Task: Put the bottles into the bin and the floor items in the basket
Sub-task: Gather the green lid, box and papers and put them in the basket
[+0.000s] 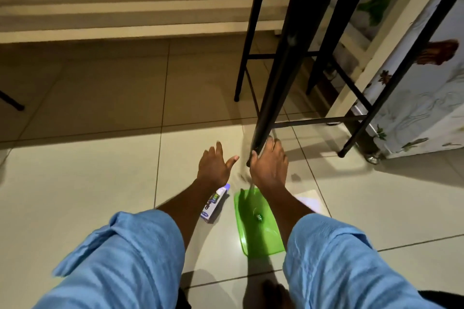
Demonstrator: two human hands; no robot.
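On the tiled floor below my arms lie a green plastic lid [256, 228] and a small white box [213, 204] with a colourful print. A pale flat sheet [312, 199] shows under my right forearm. My left hand [216, 165] hovers above the floor with fingers spread and nothing in it. My right hand [270, 163] is wrapped around the foot of a black metal table leg [271, 93]. Both forearms come out of rolled blue sleeves. No bottle, bin or basket is in view.
The black metal frame [351, 88] with crossbars stands ahead on the right, against a cabinet [424, 98] covered in a printed cloth. A cream wall with a skirting board [125, 25] runs across the back. Another dark leg [12, 103] shows at far left.
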